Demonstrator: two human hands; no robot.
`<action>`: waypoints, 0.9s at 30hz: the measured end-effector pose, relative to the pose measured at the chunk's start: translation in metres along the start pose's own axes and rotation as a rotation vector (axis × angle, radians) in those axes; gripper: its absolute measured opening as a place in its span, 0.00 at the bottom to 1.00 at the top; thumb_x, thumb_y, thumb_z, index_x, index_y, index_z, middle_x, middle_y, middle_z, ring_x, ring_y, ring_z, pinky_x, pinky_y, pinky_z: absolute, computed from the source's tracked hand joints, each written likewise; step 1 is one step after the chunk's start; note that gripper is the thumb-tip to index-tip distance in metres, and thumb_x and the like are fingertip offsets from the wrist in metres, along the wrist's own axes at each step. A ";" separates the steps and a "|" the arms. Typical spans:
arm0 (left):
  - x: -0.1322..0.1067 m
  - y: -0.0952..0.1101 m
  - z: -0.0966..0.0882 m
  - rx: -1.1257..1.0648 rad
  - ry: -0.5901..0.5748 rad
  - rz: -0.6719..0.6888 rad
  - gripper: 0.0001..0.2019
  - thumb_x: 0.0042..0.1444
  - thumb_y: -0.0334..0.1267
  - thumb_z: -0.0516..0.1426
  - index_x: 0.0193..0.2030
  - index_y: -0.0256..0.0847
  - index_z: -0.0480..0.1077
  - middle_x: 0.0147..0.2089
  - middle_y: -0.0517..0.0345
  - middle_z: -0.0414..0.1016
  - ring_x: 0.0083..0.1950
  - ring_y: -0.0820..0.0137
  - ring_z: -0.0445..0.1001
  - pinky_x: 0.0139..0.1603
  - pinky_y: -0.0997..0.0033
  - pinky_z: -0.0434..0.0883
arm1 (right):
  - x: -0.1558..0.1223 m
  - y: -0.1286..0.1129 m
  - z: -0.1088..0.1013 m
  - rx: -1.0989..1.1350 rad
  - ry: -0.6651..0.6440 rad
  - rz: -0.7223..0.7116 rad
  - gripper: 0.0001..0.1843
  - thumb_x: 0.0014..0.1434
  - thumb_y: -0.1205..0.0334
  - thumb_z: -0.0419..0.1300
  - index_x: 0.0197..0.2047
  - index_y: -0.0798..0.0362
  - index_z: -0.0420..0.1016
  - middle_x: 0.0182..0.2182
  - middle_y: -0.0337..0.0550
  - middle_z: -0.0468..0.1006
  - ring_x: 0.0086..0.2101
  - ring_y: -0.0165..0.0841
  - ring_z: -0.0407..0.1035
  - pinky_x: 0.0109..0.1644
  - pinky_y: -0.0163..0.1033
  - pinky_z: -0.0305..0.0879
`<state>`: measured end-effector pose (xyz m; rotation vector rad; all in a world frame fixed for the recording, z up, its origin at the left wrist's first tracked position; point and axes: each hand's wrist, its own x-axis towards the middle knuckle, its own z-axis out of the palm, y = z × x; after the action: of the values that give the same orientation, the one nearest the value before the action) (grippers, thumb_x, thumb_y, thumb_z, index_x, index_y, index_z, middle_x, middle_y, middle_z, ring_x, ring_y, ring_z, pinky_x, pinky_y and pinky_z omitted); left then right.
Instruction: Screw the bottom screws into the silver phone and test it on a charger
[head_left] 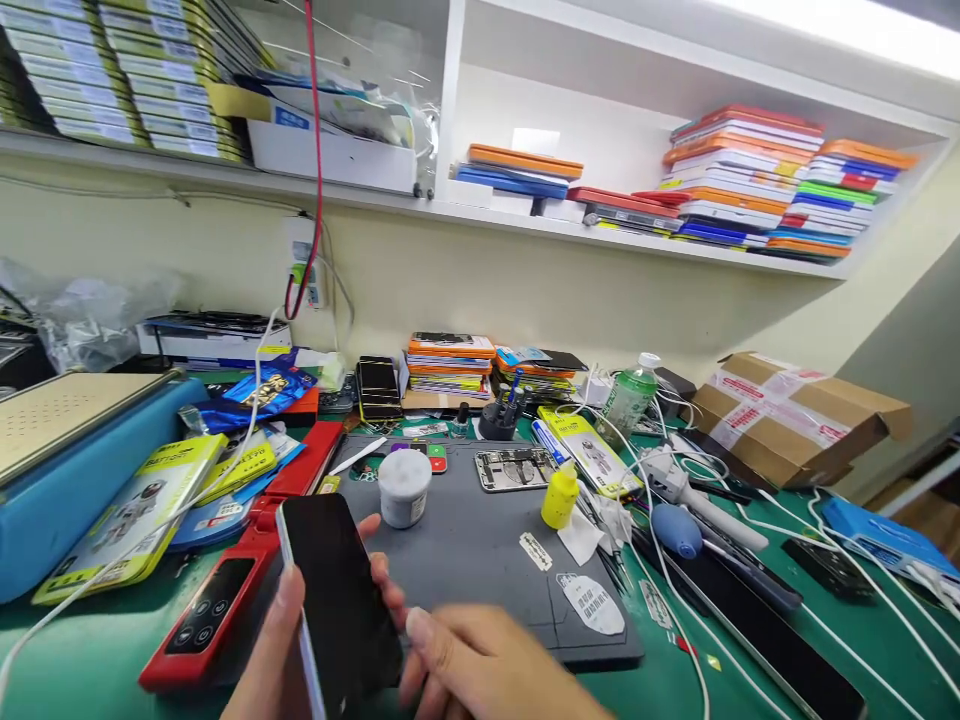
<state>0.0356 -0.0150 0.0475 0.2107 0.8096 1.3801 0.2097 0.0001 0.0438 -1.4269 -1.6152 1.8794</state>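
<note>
While the left hand (289, 640) grips a dark phone (341, 600), the right hand's (487, 665) thumb touches its edge.

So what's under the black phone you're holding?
Under the black phone, the left hand grips its edge. Below lie the grey mat and the red device. Whatever is directly beneath is covered.

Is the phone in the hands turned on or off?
It looks off: the phone screen is plain black, nothing lit, held by the left hand, right hand beside it.
</note>
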 end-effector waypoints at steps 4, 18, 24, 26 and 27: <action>0.029 0.019 -0.025 -0.183 0.044 -0.176 0.35 0.70 0.56 0.40 0.72 0.28 0.57 0.40 0.41 0.74 0.26 0.65 0.64 0.27 0.58 0.70 | 0.018 -0.051 -0.036 -0.564 0.515 -0.361 0.14 0.65 0.50 0.59 0.49 0.49 0.71 0.44 0.36 0.77 0.43 0.29 0.70 0.47 0.38 0.63; 0.049 -0.004 -0.046 -0.379 -0.206 -0.334 0.37 0.32 0.57 0.74 0.42 0.29 0.77 0.25 0.59 0.65 0.19 0.77 0.59 0.16 0.78 0.56 | 0.114 -0.147 -0.081 -0.707 0.683 -0.352 0.38 0.60 0.38 0.61 0.66 0.50 0.65 0.56 0.41 0.75 0.51 0.34 0.71 0.54 0.39 0.65; 0.053 -0.008 -0.054 -0.424 -0.259 -0.425 0.36 0.38 0.59 0.73 0.43 0.25 0.77 0.26 0.56 0.68 0.20 0.76 0.62 0.21 0.77 0.57 | 0.180 -0.182 -0.068 -0.776 0.577 -0.392 0.44 0.55 0.43 0.68 0.69 0.55 0.63 0.61 0.46 0.71 0.58 0.42 0.67 0.61 0.43 0.62; 0.054 -0.008 -0.053 -0.421 -0.234 -0.414 0.36 0.37 0.58 0.73 0.42 0.25 0.78 0.26 0.56 0.68 0.20 0.76 0.62 0.22 0.77 0.57 | 0.204 -0.187 -0.052 -0.810 0.550 -0.437 0.45 0.56 0.45 0.68 0.70 0.56 0.62 0.62 0.48 0.70 0.59 0.42 0.66 0.62 0.42 0.62; 0.053 -0.008 -0.051 -0.413 -0.217 -0.398 0.36 0.35 0.58 0.73 0.41 0.25 0.79 0.26 0.56 0.68 0.20 0.76 0.62 0.22 0.78 0.56 | 0.215 -0.190 -0.044 -0.835 0.531 -0.463 0.44 0.56 0.46 0.68 0.70 0.56 0.62 0.62 0.49 0.68 0.60 0.41 0.65 0.64 0.41 0.61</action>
<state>0.0089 0.0163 -0.0144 -0.1181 0.3477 1.0935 0.0732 0.2479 0.1091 -1.4450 -2.2526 0.4962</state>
